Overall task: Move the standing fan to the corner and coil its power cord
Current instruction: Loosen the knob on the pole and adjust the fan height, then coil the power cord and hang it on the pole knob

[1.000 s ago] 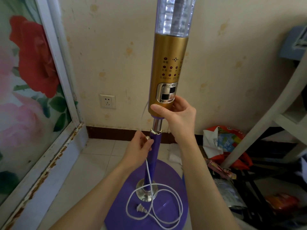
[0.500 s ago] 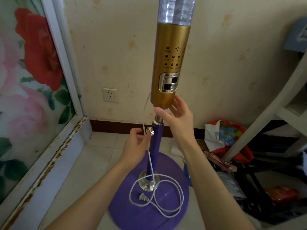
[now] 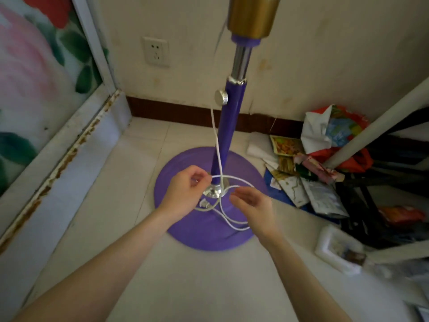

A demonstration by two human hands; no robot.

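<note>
From my head camera I look down at the standing fan (image 3: 228,126), upright on its round purple base (image 3: 185,231) on the tiled floor (image 3: 185,282), near the corner where the cream wall (image 3: 325,54) meets the flowered glass panel (image 3: 34,73). Its purple pole rises from a chrome collar to a gold housing at the top edge of the view.

My left hand (image 3: 185,194) is low beside the foot of the pole, thumb and forefinger pinched shut on the white power cord (image 3: 217,135). From that pinch the cord runs up along the pole past a silver knob (image 3: 221,97), and the rest lies in about 2 loose loops on the base, with the plug (image 3: 203,203) just below my left palm.

My right hand (image 3: 251,202) hovers over the right side of the loops, fingers loosely curled and apart, holding nothing; 1 loop passes just by its fingertips (image 3: 233,197), though I cannot tell if they touch.

A wall socket (image 3: 156,52) sits left of the pole. Crumpled packets and bags (image 3: 313,163) are heaped on the floor to the right, beside a slanting white furniture leg (image 3: 376,129).
</note>
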